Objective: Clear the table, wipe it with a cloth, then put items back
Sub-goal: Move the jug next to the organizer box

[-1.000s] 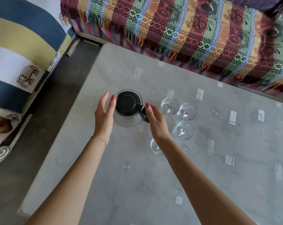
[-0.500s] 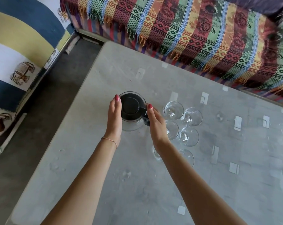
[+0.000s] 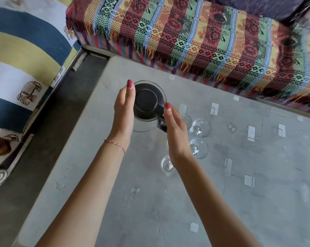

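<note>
Two forearms are reaching forward over the grey table [image 3: 150, 211], its near part showing only small pale square marks. The left hand [image 3: 124, 111] is lying flat against the left side of the glass jug [image 3: 149, 104], fingers straight and together. The right hand [image 3: 175, 132] is coming in at the jug's black handle side, fingers likewise extended — whether they are touching the handle or just short of it, I cannot tell. Neither hand is curling round anything; the two are standing apart with the jug between them.

The jug, clear-walled with a black lid, is sitting on the table toward its far left corner. Just beside it on the right a cluster of small clear glasses [image 3: 200, 128] is standing, some partly hidden under the right wrist.

This looks like the clearing step, with the jug the first thing being taken — no cloth is showing, and the glasses are not yet moved. The next move seems to call for a firm two-sided hold or a grip on the handle, then a straight lift, keeping the right wrist from brushing the glasses close under it.

Beyond the table edge a patterned fringed throw [image 3: 204, 41] is covering a seat, and a striped cushion [image 3: 26, 50] is lying off to the left.
</note>
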